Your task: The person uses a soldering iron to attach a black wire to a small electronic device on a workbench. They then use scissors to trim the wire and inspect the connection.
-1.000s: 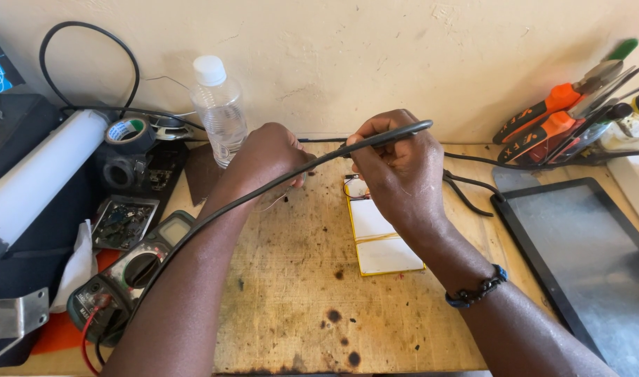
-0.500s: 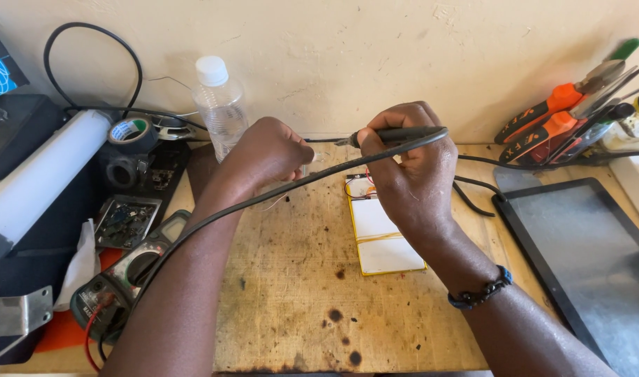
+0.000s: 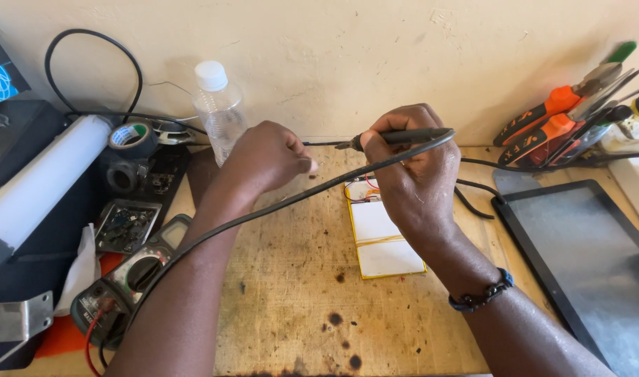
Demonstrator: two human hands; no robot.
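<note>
Head cam: 2 hands (image 3: 333, 167), 1 soldering iron (image 3: 403, 136).

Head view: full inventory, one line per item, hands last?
clear plastic bottle: 1, white cap, back wall
flat white battery pack: 1, yellow-edged, bench centre
black soldering iron: 1, in right hand, cable trailing left
dark tablet: 1, right side
orange-handled tools: several, back right
grey multimeter: 1, lower left
tape roll: 1, left
white tube: 1, far left
worn wooden bench: 1, scorched
left hand: fingers pinched
right hand: gripping iron
</note>
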